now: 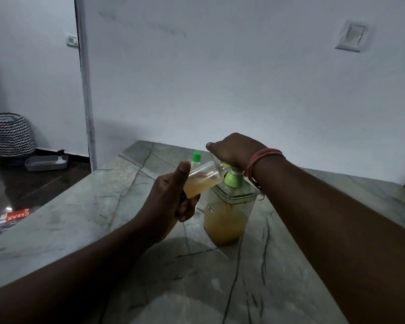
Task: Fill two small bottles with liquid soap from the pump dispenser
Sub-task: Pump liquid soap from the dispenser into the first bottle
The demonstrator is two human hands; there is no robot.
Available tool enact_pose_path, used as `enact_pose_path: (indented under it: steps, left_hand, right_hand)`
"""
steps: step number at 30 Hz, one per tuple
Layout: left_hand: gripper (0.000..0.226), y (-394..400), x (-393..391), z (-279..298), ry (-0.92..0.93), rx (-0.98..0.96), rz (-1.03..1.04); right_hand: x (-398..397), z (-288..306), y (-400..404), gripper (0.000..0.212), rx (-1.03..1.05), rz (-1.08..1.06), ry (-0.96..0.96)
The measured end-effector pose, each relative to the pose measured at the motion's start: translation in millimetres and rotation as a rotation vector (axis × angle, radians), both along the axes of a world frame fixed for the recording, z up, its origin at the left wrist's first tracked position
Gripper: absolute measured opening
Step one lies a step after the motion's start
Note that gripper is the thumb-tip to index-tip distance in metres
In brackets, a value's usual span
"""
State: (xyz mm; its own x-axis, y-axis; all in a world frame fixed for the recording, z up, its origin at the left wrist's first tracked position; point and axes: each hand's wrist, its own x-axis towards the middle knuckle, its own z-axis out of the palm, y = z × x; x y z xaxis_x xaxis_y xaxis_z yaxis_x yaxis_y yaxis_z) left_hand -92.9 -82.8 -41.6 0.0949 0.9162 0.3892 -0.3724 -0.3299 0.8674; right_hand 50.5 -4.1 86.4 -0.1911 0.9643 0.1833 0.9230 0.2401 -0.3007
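**Bottle held tilted at spout, pump pressed from above**

Nearest, the left hand (171,197) was seen wrapped round the base end of a small clear bottle (202,180), thumb raised along its side, fingers curled beneath. The bottle was held well tilted, nearly on its side, neck aimed at the spout, amber soap pooled along its lower side, roughly half full by the look of it. Cap off; where that cap lay could not be told.

Handling, as judged: thin plastic, light, likely to dent if squeezed hard. Any soap on the outside would make it slippery. A grip on the lower body, as seen, was judged sound: it left the neck free. The open mouth was kept higher than the base, so little spill risk at this fill.

Just behind, the dispenser (227,213) stood upright on the marble counter (84,230), clear-walled, about half full of the same soap, so fairly heavy and stable under a downward push. Its green collar (233,180) was visible under the right hand (236,150), which lay palm-down over the pump head. Fingers were hidden beneath; whether they curled round the head could not be told.

Further back, a second bottle (195,160), green-capped, stood on the counter just behind the held one; its fill level was hidden.
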Motion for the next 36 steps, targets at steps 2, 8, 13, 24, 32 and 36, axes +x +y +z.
enact_pose_path:
  steps: [2,8,13,24,32,36]
  left_hand:
    - [0.082,-1.8,0.6,1.4,-0.003,-0.003,0.002]
    - [0.082,1.2,0.1,-1.8,0.013,-0.016,0.008]
    - [0.096,2.8,-0.1,-1.8,0.007,0.0,0.002]
    - [0.081,4.4,-2.7,-5.6,0.019,0.004,0.008]
    - [0.08,5.4,-1.9,-3.9,0.03,-0.007,0.029]
    - [0.081,2.4,-1.7,-4.0,0.033,-0.013,0.024]
  right_hand:
    - [-2.2,4.9,-0.8,0.039,0.053,-0.021,-0.048]
    - [-0.2,-6.6,3.3,0.061,0.041,0.007,0.138]
    - [4.1,-3.1,0.9,0.061,-0.042,0.022,0.107]
    - [-0.5,-5.2,4.7,0.057,0.08,0.014,0.153]
    - [3.0,-3.2,-0.8,0.053,-0.016,0.011,0.127]
    - [-3.2,1.1,-0.3,0.05,0.042,0.015,-0.014]
